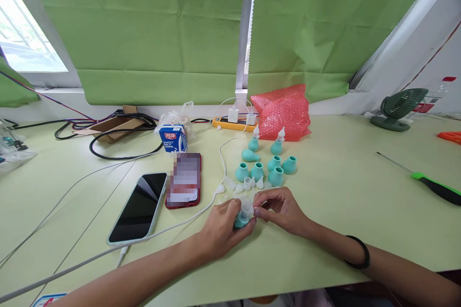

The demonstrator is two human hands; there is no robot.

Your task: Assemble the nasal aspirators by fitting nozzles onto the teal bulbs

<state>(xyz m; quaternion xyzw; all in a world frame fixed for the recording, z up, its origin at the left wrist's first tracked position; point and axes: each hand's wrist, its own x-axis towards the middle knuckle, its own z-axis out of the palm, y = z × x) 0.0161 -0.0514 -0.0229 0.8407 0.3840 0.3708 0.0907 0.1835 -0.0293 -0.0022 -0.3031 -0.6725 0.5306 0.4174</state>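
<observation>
My left hand (pixel 222 228) is wrapped round a teal rubber bulb (pixel 240 222) near the table's front edge. A translucent plastic part (pixel 246 207) sits at the bulb's mouth, partly covered by my fingers. Coming in from the right, my right hand (pixel 283 210) is closed in a pinch, thumb and index fingertip at the edge of that translucent part. Just beyond my hands, open-mouthed teal bulbs (pixel 276 176) stand upright among small translucent caps and tips (pixel 260 183). One teal bulb (pixel 250 155) lies on its side. Behind it are two nasal aspirators (pixel 277 147) with translucent tips fitted.
Two phones lie on the left, one dark-screened (pixel 139 208) and one red-cased (pixel 184 180). A white cable (pixel 187 223) crosses in front. Behind are a milk drink box (pixel 173 138), orange power strip (pixel 230 125) and red bubble-wrap pouch (pixel 283 112). A screwdriver (pixel 425 180) and green fan (pixel 398 108) are right.
</observation>
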